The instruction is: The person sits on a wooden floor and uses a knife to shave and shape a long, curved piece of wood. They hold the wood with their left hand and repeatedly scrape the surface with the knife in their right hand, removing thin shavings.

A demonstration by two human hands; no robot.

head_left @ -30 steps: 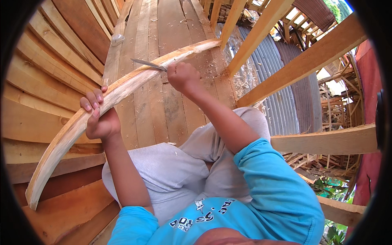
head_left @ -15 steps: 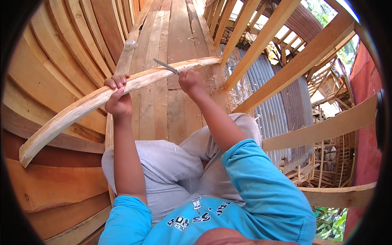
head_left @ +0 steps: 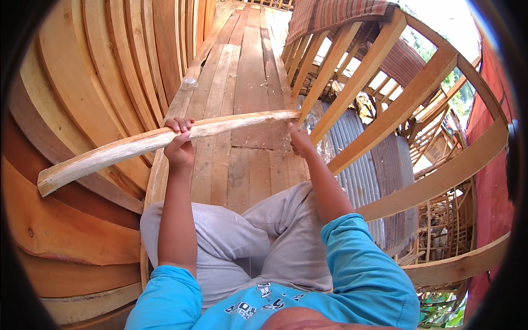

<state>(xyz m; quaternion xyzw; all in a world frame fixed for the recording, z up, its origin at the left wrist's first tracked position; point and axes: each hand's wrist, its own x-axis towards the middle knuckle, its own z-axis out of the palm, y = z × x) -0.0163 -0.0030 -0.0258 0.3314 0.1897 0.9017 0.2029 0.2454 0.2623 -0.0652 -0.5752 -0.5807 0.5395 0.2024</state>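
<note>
The left hand (head_left: 180,149) is gripping a pale timber beam (head_left: 129,146); the right hand (head_left: 300,141) is hovering near its far end.

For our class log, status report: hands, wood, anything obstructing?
Left hand gripping long wood piece. Right hand near its right end, grip unclear. Railing slat beside that end.

A plank floor (head_left: 250,71) runs between a wooden board wall (head_left: 132,44) and slatted railing (head_left: 390,113), bright daylight beyond.
</note>
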